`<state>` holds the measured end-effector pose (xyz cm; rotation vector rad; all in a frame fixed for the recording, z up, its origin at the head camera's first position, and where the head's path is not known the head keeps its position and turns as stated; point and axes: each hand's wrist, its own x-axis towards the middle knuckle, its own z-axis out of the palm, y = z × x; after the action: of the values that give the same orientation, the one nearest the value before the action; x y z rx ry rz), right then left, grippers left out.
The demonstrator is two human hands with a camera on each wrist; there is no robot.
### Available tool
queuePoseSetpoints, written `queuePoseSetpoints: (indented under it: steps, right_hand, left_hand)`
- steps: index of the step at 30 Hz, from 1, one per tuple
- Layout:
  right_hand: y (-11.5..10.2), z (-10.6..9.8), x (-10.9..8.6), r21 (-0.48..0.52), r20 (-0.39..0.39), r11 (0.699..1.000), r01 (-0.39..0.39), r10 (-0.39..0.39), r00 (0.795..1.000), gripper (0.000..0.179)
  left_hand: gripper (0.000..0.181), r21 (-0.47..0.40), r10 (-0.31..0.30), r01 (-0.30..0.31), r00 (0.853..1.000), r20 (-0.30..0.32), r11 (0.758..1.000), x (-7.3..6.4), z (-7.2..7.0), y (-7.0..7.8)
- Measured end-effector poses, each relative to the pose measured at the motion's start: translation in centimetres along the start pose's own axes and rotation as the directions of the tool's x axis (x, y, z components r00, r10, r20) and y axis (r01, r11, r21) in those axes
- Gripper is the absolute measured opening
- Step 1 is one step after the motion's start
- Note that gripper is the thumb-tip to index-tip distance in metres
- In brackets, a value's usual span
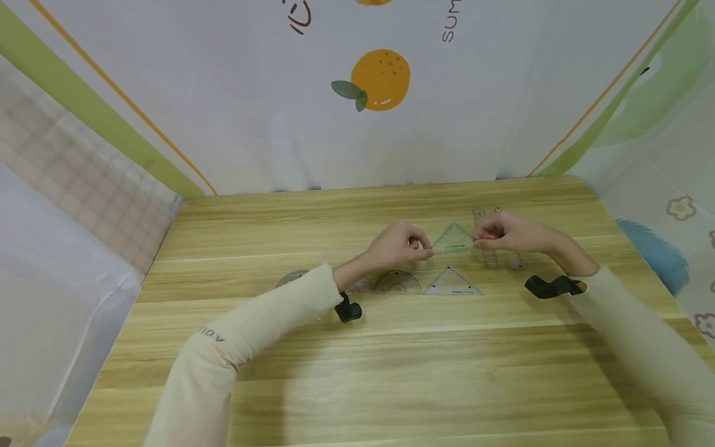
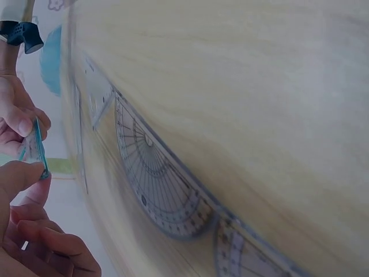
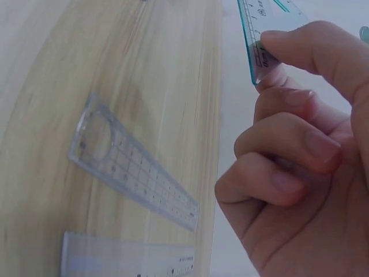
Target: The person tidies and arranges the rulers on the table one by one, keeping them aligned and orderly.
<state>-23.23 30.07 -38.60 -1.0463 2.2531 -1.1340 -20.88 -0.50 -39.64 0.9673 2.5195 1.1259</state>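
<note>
A clear green-tinted set square (image 1: pixel 455 239) is held by both hands, its long edge toward the person. My left hand (image 1: pixel 399 244) pinches the left corner between thumb and forefinger. At the right corner, my right hand (image 1: pixel 514 231) pinches it the same way, the other fingers curled in, as the right wrist view shows. From the left wrist view, the set square (image 2: pixel 36 144) looks raised off the table. Below it lies a second clear set square (image 1: pixel 454 290), beside a protractor (image 1: pixel 398 282).
More protractors (image 1: pixel 360 286) lie farther left, partly behind the left forearm. Two clear straight rulers lie under the right hand; one ruler (image 3: pixel 135 167) has a round hole. The wooden table (image 1: pixel 391 372) meets a fruit-printed cloth (image 1: pixel 240 93) at the back.
</note>
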Motion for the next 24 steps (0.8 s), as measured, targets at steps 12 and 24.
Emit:
queuePoseSetpoints:
  steps: [12, 24]
  right_hand:
    - [-0.1, -0.4, -1.3, 0.030, 0.005, 0.998, -0.052, 0.052, 0.999, 0.013]
    - [0.3, 0.0, -1.5, 0.014, 0.048, 0.999, -0.028, 0.028, 0.998, 0.011]
  left_hand:
    - [0.014, 0.022, -0.043, 0.043, 0.999, 0.017, 0.999, 0.6, 0.7, 1.0]
    - [0.014, -0.004, -0.051, 0.051, 0.998, 0.032, 0.999, -0.2, 0.9, 1.3]
